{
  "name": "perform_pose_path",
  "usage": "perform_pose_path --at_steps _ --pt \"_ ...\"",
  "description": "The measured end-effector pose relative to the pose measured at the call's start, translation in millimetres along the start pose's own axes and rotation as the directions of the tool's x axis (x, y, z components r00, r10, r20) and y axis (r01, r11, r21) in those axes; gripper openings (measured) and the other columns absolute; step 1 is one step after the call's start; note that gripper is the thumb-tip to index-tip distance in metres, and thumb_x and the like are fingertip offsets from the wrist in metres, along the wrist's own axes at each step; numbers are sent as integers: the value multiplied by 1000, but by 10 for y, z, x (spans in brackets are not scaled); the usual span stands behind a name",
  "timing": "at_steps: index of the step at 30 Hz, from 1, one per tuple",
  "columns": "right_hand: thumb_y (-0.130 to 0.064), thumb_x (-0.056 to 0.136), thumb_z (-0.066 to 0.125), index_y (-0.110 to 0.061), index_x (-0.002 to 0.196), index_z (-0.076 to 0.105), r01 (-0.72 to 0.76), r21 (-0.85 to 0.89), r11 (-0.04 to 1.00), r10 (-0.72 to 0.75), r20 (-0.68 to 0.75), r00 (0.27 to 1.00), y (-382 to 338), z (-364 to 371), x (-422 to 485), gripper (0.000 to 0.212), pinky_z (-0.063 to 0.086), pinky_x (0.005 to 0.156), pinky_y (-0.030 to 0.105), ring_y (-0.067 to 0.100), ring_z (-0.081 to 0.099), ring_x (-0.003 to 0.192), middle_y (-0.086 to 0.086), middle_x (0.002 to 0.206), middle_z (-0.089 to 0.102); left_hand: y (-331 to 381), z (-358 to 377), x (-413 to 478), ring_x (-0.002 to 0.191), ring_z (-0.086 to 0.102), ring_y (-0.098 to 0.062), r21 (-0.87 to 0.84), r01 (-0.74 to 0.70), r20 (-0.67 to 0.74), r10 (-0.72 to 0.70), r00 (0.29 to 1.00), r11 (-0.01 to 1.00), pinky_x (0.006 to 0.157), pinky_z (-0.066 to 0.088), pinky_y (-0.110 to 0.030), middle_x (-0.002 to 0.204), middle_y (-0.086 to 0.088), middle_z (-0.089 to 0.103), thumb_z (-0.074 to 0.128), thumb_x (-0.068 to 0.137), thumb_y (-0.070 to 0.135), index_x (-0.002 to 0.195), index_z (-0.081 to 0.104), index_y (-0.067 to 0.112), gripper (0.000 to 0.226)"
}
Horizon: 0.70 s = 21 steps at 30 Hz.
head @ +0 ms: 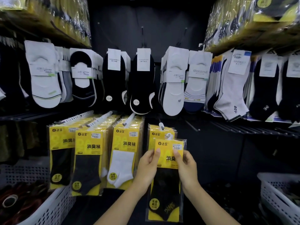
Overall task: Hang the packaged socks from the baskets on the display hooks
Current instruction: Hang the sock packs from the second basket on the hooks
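Observation:
I hold a yellow pack of black socks (167, 181) upright in front of the lower display row. My left hand (148, 168) pinches its upper left edge and my right hand (186, 168) pinches its upper right edge. The top of the pack sits just below the white tip of a display hook (161, 126), on which a few matching yellow packs (159, 133) hang behind it. To the left, three other hooks carry stacks of yellow packs (88, 159) with black, grey and white socks.
A white perforated basket (53, 207) with dark items stands at lower left, another white basket (276, 195) at lower right. An upper row of loose carded socks (142, 82) hangs above. Bare dark hooks (191, 125) stick out right of the held pack.

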State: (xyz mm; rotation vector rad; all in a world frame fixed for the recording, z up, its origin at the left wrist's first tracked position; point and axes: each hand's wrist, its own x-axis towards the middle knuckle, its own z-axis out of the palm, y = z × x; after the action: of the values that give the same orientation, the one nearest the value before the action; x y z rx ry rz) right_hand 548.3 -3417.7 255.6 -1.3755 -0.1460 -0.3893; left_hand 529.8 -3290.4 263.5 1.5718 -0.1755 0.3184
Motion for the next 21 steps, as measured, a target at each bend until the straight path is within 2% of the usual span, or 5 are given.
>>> perform_pose_path --at_steps 3,8,13,17,21 --pt "-28 89 62 -14 96 65 18 -5 1000 -18 -33 999 -37 15 121 16 53 70 22 13 69 87 1 92 72 -23 -3 18 89 63 10 17 16 -27 -16 999 1000 68 47 -5 95 19 71 48 94 41 111 59 29 23" --pt "-25 91 63 -14 93 65 20 -56 998 -19 9 1000 -100 160 320 12 57 77 32 18 69 88 4 92 72 -45 -70 83 103 54 1 48 41 -114 -35 993 998 100 46 -32 108 18 58 48 95 41 132 47 25 41" --pt "-25 90 64 -15 92 65 -7 -110 994 5 -16 1000 1 259 455 10 57 82 37 20 69 91 3 93 71 -112 -119 207 92 51 8 100 46 -124 -33 992 994 87 43 -20 102 21 54 47 96 37 138 44 21 45" --pt "-35 84 69 -15 93 63 -83 -122 989 74 -74 994 101 273 517 22 55 85 35 18 67 91 4 94 70 -215 -139 285 89 50 8 182 42 -122 -19 992 982 68 39 -8 116 8 58 47 97 38 140 41 22 46" --pt "-32 84 70 -13 104 59 -134 -159 978 117 -112 987 243 191 441 30 48 73 21 14 63 90 4 101 66 -427 -187 239 102 51 -2 187 74 -102 -55 993 980 77 41 -11 130 0 54 49 97 36 140 41 19 47"
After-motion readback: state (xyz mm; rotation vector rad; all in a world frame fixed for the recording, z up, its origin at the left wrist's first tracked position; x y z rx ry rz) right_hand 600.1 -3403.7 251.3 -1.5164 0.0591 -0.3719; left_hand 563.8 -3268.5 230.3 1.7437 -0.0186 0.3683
